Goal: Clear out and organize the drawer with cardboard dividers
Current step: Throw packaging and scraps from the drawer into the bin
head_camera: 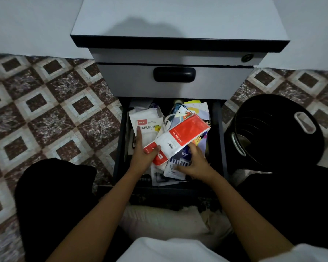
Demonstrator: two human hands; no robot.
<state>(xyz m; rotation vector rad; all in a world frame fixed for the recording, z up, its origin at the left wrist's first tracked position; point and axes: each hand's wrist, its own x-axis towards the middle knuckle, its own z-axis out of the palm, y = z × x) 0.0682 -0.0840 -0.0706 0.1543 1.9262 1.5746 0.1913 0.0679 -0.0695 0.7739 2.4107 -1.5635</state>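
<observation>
Both hands are working inside the open bottom drawer (pixel 120 148) of the cabinet (pixel 178 25), seen from the head camera. The left hand (pixel 144 155) is pinching the near corner of a red-and-white packet (pixel 180 137), thumb on top, while its forefinger is stretching out onto the stapler packet (pixel 150 127) lying beside it. The right hand (pixel 195 163) is curling its fingers around a dark-printed packet (pixel 180 161) in the heap, just under the raised one.

The drawer is sitting full of loose packets and papers piled over each other. No cardboard dividers are showing anywhere, so the job is looking to be at its clearing-out stage, barely begun. A black bin (pixel 273 129) is standing on the tiled floor (pixel 45 110) just right of the drawer.

Next, the packets in hand are probably needing to come up and out, either into the bin or onto the floor. The stack is slippery-looking and overlapping, so lifting a few at a time is seeming wiser.
</observation>
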